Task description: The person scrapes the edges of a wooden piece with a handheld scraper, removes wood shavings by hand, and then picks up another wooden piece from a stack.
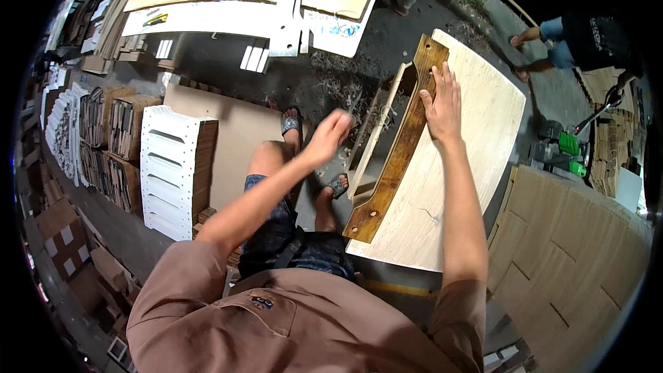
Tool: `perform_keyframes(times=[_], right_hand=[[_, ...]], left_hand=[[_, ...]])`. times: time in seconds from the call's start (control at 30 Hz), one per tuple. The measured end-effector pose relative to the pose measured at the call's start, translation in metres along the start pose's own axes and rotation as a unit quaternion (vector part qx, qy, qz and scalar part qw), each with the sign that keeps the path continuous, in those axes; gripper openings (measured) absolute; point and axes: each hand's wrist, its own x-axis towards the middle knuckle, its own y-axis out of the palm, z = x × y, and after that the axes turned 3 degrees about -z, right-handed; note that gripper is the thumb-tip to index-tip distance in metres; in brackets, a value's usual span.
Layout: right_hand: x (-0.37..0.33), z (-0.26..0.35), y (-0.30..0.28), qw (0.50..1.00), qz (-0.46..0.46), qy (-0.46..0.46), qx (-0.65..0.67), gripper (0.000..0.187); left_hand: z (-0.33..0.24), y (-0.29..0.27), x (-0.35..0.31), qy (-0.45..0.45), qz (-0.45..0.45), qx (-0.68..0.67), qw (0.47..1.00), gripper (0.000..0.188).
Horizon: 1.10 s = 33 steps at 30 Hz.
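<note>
A long brown-stained wooden piece with holes at its ends and a cut-out along one edge lies on a pale wooden board. My right hand rests flat on its upper part, fingers stretched out, partly over the pale board. My left hand is raised to the left of the piece, apart from it. Its fingers are curled closed and slightly blurred; whatever they may hold is hidden. Along the left side of the brown piece runs a pale wooden strip with thin curled shavings near it.
At the left stand a stack of white slotted panels and bundled brown pieces. A table with a white top and a yellow cutter is at the far left. Large brown boards lie at right. Another person stands far right.
</note>
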Motion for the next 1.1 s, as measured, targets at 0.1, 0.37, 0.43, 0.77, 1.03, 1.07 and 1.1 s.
perform_keyframes(times=[0.1, 0.37, 0.43, 0.77, 1.03, 1.07, 1.1], right_hand=[[0.003, -0.010, 0.003, 1.000, -0.010, -0.024, -0.016, 0.075], [0.004, -0.023, 0.012, 0.998, -0.045, -0.048, -0.011, 0.056], [0.004, -0.026, 0.015, 0.997, -0.051, -0.049, -0.014, 0.054], [0.022, -0.020, -0.002, 0.994, -0.079, -0.076, -0.013, 0.059], [0.004, -0.012, 0.001, 0.995, -0.075, -0.069, 0.008, 0.050], [0.002, -0.013, 0.003, 0.994, -0.077, -0.075, -0.002, 0.051], [0.003, -0.016, 0.005, 0.993, -0.080, -0.083, -0.011, 0.051]], left_hand=[[-0.023, 0.015, 0.108, 0.091, 0.025, 0.064, 0.994, 0.034], [-0.060, 0.079, 0.260, 0.290, -0.012, 0.224, 0.930, 0.046], [-0.069, 0.082, 0.269, 0.426, -0.001, 0.162, 0.890, 0.044], [-0.087, 0.071, 0.197, 0.421, 0.079, 0.355, 0.831, 0.062], [-0.037, 0.071, 0.081, 0.397, 0.123, 0.370, 0.831, 0.045], [-0.031, 0.071, 0.073, 0.451, 0.111, 0.432, 0.773, 0.056], [-0.026, 0.064, 0.052, 0.441, 0.137, 0.447, 0.766, 0.067]])
